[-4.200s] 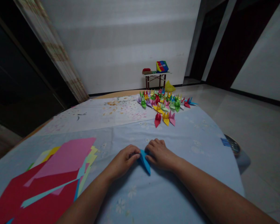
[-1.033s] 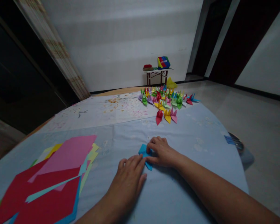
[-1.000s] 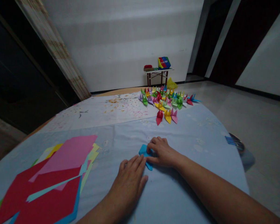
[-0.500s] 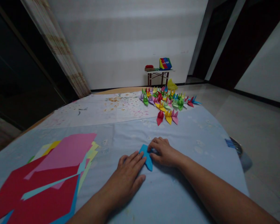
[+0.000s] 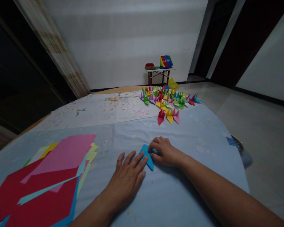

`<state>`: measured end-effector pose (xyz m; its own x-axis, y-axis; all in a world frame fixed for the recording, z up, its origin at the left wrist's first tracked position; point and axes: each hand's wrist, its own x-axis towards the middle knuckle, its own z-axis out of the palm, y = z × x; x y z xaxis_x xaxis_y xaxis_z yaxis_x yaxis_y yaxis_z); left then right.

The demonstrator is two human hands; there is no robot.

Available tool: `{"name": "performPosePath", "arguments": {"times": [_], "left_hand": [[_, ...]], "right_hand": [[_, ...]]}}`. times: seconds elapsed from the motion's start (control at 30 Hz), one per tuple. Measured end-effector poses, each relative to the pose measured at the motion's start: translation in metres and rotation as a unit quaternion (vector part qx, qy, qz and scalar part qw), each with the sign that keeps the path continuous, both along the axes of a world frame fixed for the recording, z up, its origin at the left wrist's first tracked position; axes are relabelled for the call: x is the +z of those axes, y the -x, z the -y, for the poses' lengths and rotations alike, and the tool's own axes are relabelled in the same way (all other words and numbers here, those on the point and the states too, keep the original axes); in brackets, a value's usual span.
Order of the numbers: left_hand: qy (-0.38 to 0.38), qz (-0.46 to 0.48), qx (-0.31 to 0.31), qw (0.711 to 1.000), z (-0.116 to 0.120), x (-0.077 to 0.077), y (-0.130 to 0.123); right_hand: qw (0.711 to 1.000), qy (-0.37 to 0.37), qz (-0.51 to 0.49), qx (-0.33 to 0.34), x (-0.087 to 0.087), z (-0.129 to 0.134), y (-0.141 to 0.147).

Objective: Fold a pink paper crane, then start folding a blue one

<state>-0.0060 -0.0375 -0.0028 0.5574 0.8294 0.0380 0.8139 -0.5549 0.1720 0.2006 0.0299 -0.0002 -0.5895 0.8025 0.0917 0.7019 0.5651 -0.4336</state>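
A small folded piece of blue paper (image 5: 149, 160) lies on the blue cloth in front of me, its narrow point toward me. My left hand (image 5: 128, 173) rests flat to its left with fingers spread, and a couple of fingertips touch the paper's left edge. On the other side my right hand (image 5: 165, 152) is closed, thumb and curled fingers pinching the paper's right edge. Part of that edge is hidden behind the fingers.
Sheets of coloured paper (image 5: 63, 154) lie fanned out on the left. Several folded paper cranes (image 5: 169, 116) stand in a group at the far right of the tablecloth (image 5: 180, 195). Beyond the table, a small stand (image 5: 159, 69) holds a colourful box (image 5: 166, 62).
My left hand's fingers have spread wider, with the thumb drawn up closer to the fingers. My right hand keeps its place at the paper. The whole view has shifted slightly.
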Motion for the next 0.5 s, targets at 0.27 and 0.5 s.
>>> {"name": "performPosePath", "arguments": {"times": [0.27, 0.5], "left_hand": [[0.021, 0.002, -0.038, 0.999, -0.003, 0.007, 0.004], [0.063, -0.004, -0.119, 0.991, -0.008, 0.021, 0.019]], "right_hand": [[1.000, -0.003, -0.003, 0.004, 0.002, 0.001, 0.001], [1.000, -0.006, -0.009, 0.007, 0.000, 0.000, 0.000]]}}
